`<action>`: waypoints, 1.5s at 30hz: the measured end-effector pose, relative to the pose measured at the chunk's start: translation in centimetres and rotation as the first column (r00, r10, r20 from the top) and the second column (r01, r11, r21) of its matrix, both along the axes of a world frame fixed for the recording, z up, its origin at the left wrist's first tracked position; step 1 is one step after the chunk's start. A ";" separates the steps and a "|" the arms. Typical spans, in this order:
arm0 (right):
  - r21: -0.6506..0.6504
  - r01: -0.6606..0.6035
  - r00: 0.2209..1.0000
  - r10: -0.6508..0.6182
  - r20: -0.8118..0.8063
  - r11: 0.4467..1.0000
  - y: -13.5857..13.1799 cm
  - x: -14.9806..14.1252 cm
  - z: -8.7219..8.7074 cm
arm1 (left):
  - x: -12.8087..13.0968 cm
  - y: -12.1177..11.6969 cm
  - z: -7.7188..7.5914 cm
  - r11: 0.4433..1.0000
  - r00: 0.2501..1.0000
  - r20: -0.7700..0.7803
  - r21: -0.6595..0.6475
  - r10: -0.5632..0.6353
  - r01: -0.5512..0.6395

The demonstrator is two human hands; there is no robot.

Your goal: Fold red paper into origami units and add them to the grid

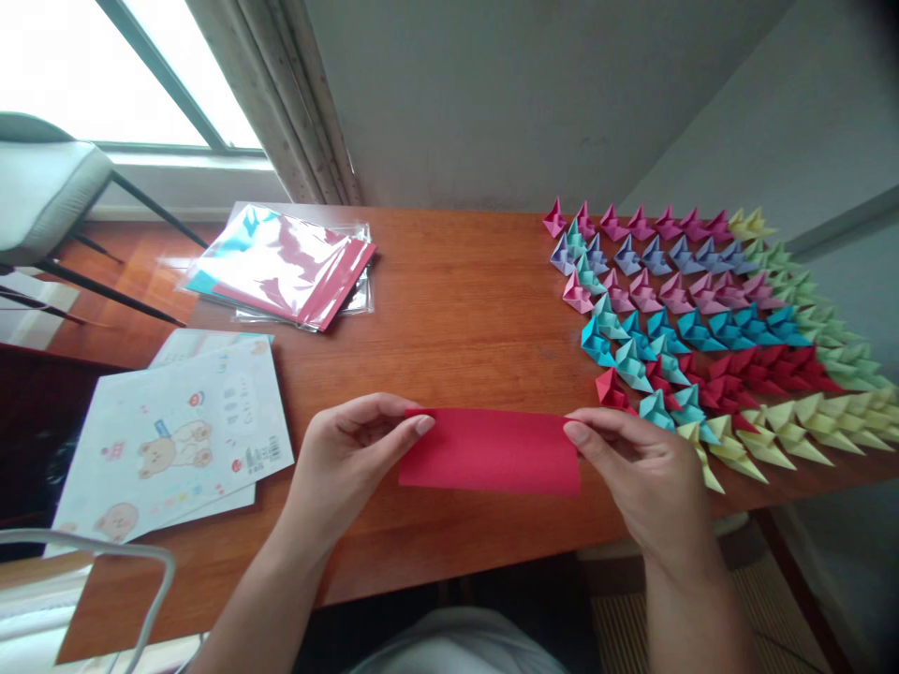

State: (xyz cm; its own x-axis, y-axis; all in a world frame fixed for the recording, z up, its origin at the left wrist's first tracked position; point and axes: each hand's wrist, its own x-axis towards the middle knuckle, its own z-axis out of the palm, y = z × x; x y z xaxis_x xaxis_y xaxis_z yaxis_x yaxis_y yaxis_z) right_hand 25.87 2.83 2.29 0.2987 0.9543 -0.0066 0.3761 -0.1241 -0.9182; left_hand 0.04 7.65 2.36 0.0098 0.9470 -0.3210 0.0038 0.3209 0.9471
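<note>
Red paper (492, 451) stretches between your hands, a wide, flat rectangle held over the near part of the bench (449, 328), right in front of you. Your left hand (365, 447) pinches it at the upper left corner, thumb on top; your right hand (636, 461) pinches the upper right corner the same way, so the two stand apart with the paper between them and its lower edge free. Whether it is one layer or doubled, you cannot tell from this angle. Expect it to weigh next to nothing and to be fairly crisp, yet easy to bend; it looks matt, so it should not slip much. It would likely crease or tear if you pulled hard, so a light thumb-and-finger hold at the corners suits it, leaving the middle unmarked. To your right, rows of folded models (655, 255) in many colours spread across the bench, the nearest just beside your right hand. To your left lie glossy packets (295, 271) and, nearer you, bear-printed sheets (186, 449).
</note>
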 end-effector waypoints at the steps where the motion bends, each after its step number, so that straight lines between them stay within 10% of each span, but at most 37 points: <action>1: 0.002 -0.002 1.000 0.002 0.000 1.000 0.0 0.0 0.0 | 0.0 0.0 0.0 1.000 1.000 0.004 -0.001 0.000 0.000; 45: -0.021 -0.042 0.999 0.041 -0.028 0.999 -0.2 0.2 0.2 | 0.0 0.0 -0.3 0.999 0.998 -0.061 0.036 0.004 -0.002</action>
State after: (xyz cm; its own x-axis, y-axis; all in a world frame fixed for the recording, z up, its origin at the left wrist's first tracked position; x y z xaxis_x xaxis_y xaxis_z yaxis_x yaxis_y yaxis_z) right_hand 26.03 2.63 2.51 0.2585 0.9654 -0.0351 0.3560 -0.1290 -0.9256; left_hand 0.04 7.69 2.09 -0.0118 0.9579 -0.2868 0.0613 0.2870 0.9560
